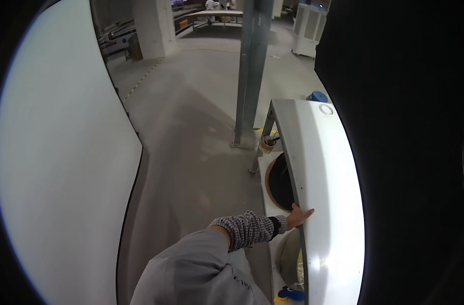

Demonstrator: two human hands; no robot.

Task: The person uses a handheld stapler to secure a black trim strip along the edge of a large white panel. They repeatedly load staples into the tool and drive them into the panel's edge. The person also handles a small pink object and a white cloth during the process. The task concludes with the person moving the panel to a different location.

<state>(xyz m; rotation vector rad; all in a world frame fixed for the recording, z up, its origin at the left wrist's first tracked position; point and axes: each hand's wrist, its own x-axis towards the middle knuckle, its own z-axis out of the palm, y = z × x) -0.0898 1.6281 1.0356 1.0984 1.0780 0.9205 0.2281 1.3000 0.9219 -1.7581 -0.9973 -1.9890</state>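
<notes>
My left hand (297, 217) grips the near long edge of a long white table (321, 168) on my right. One digit lies extended over the top and another points forward along the edge; the remaining fingers are hidden. The arm wears a grey short sleeve and a checked sleeve cover (246, 231), and reaches across in front of me. Below the tabletop, on a lower shelf, are a round black disc with a brown rim (279, 183) and a pale greenish rounded thing (289, 256), partly covered by the tabletop. My right hand is out of the picture.
A grey steel column (252, 71) rises from the floor ahead, just left of the table's far end. A tub with a stick in it (267, 144) stands by the table leg. On the left spreads a large white surface (64, 168) with a dark edge. Farther back stands a wheeled white cabinet (307, 30).
</notes>
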